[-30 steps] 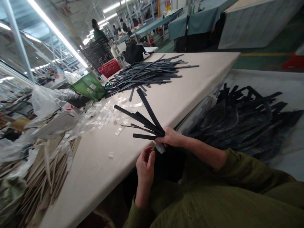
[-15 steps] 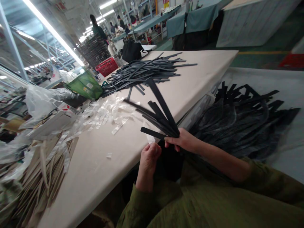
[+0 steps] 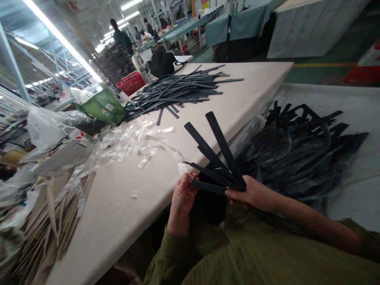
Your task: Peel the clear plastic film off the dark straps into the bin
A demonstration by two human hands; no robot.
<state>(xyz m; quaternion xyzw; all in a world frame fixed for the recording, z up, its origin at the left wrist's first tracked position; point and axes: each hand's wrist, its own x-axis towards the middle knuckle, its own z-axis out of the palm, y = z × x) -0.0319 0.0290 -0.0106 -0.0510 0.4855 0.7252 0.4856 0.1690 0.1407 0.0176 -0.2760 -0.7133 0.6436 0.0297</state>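
My right hand [image 3: 257, 193] is closed around the lower ends of several flat black strips [image 3: 222, 146], which fan out up and to the left. One low strip [image 3: 208, 187] points sideways, its tip at the fingers of my left hand [image 3: 182, 198]. Those fingers are pinched together, with a whitish piece of clear film [image 3: 182, 169] sticking up from them. Whether they also grip the strip's tip I cannot tell. Both hands are just off the near edge of the cream table [image 3: 127, 221].
Dark strips [image 3: 178, 89] lie heaped on the table's far part. Clear film scraps [image 3: 133, 142] spread left of centre, near a green bin [image 3: 103, 107] and brown strips [image 3: 56, 221]. To the right, more black strips [image 3: 303, 154] lie under clear plastic. People stand in the background.
My right hand has moved right and slightly down with the fanned strips. The low strip's tip has come to my left fingers. My left hand has shifted slightly left, still pinched.
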